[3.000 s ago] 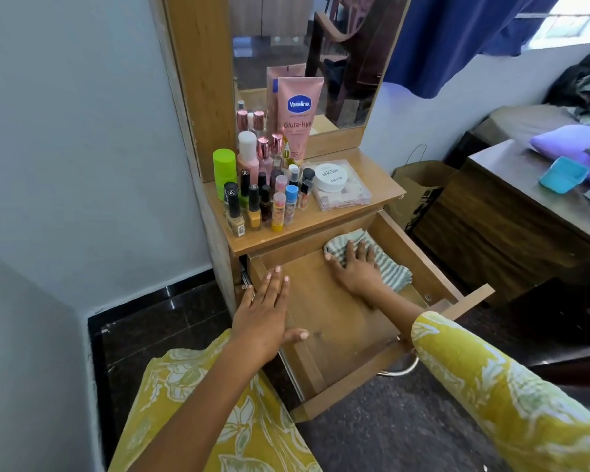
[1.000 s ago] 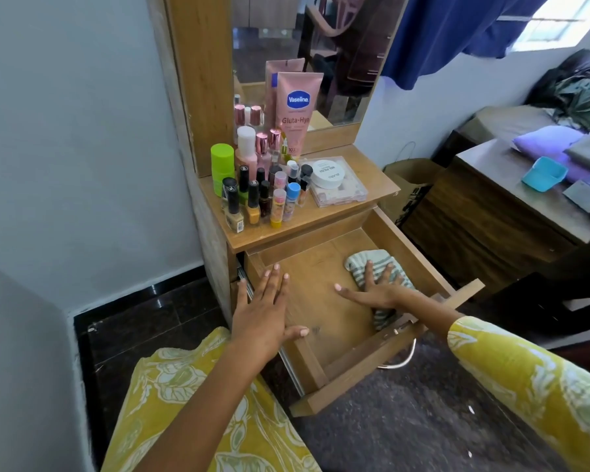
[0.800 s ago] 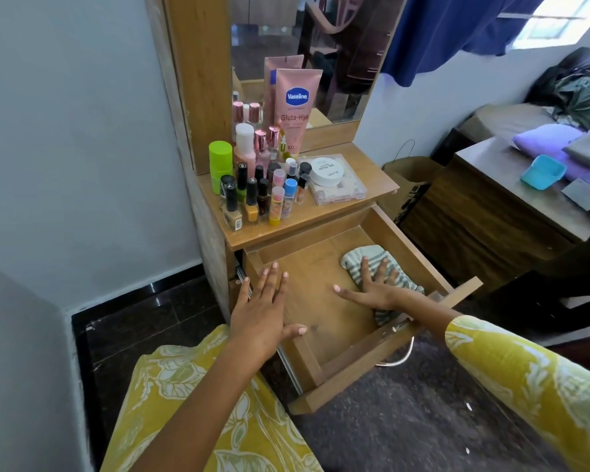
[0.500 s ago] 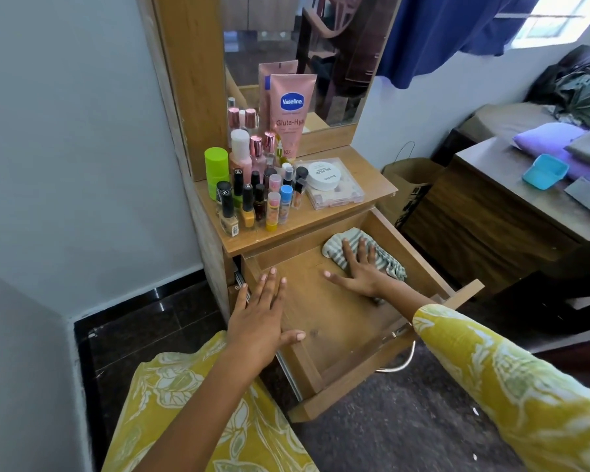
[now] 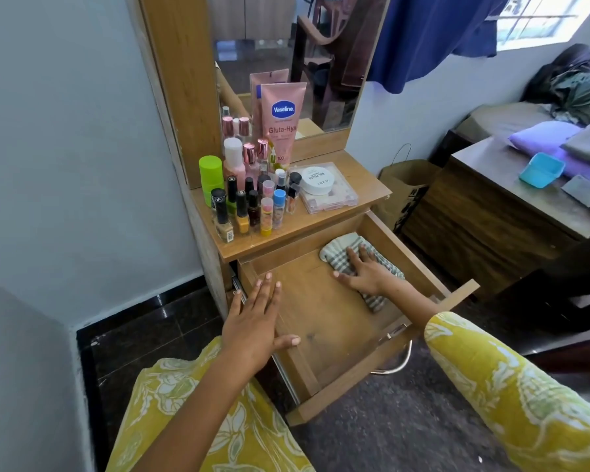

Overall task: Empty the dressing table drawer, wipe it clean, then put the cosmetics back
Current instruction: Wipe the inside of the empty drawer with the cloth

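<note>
The wooden drawer [image 5: 324,383] of the dressing table is pulled out, and only a cloth lies in it. My right hand [image 5: 365,272] presses flat, fingers spread, on the green-and-white striped cloth [image 5: 336,252] at the drawer's far right corner. My left hand [image 5: 256,321] lies flat with straight fingers on the drawer's left wall, thumb inside. On the tabletop [image 5: 365,185] stand several cosmetics: a pink Vaseline tube [image 5: 282,120], a green bottle [image 5: 211,175], nail polish bottles [image 5: 242,212], a white round jar [image 5: 317,180] on a clear box [image 5: 334,201].
A mirror [image 5: 300,56] rises behind the cosmetics. A paper bag [image 5: 404,189] stands on the floor right of the table. A dark wooden cabinet [image 5: 484,216] at right carries a teal container [image 5: 540,170]. A grey wall [image 5: 65,165] closes the left side.
My right hand slid the cloth from the drawer's right front towards the far right corner. My left hand stayed on the drawer's left wall.
</note>
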Motion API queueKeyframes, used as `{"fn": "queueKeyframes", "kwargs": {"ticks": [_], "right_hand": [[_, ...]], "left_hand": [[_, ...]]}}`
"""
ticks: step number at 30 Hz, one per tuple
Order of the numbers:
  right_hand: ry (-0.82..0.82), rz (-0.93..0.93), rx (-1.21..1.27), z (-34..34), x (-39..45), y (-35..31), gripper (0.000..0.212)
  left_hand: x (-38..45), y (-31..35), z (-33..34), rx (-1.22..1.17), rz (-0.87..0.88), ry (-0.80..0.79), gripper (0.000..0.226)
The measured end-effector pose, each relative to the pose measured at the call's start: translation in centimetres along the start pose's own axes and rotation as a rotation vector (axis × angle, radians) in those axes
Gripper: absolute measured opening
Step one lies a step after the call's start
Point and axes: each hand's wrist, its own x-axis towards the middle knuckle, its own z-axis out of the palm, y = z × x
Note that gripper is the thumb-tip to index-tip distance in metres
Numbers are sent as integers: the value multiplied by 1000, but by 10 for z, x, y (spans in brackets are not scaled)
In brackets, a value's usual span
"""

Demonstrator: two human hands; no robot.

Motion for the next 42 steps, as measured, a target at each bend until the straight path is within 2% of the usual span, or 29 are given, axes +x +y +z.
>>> {"fn": "queueKeyframes", "kwargs": {"ticks": [8, 12, 14, 17, 20, 23, 26, 28, 31, 33, 35, 39, 42], "right_hand": [[-70, -1, -80, 3, -18, 14, 81], [-5, -24, -113, 2, -28, -1, 66], [62, -68, -74, -5, -37, -6, 54], [139, -43, 168, -18, -46, -4, 42], [169, 41, 622, -32, -55, 6, 29], [228, 26, 1035, -51, -69, 8, 31], [382, -31, 1175, -80, -83, 5, 30], [560, -51, 1050, -103, -81, 4, 28], [874, -13, 676, -138, -58, -8, 23], [960, 8, 561, -149, -33, -27, 22], [927, -10, 488, -150, -6, -50, 21], [717, 17, 246, -135, 41, -76, 29], [657, 9, 219, -136, 60, -76, 30]], "left_hand": [[-1, 1, -4, 13, 1, -22, 94], [0, 8, -18, 70, -25, -67, 93], [3, 17, -28, 86, -13, -18, 94], [14, 35, -46, 60, 34, 137, 89], [33, 50, -62, 43, 74, 243, 81], [52, 59, -75, 59, 74, 297, 77], [67, 62, -79, 101, 37, 298, 75], [73, 61, -78, 124, 5, 282, 75], [77, 58, -75, 155, -28, 254, 75], [79, 57, -73, 165, -41, 244, 75], [81, 56, -70, 169, -57, 239, 75], [84, 55, -67, 160, -65, 242, 75], [85, 53, -66, 158, -57, 254, 76]]}}
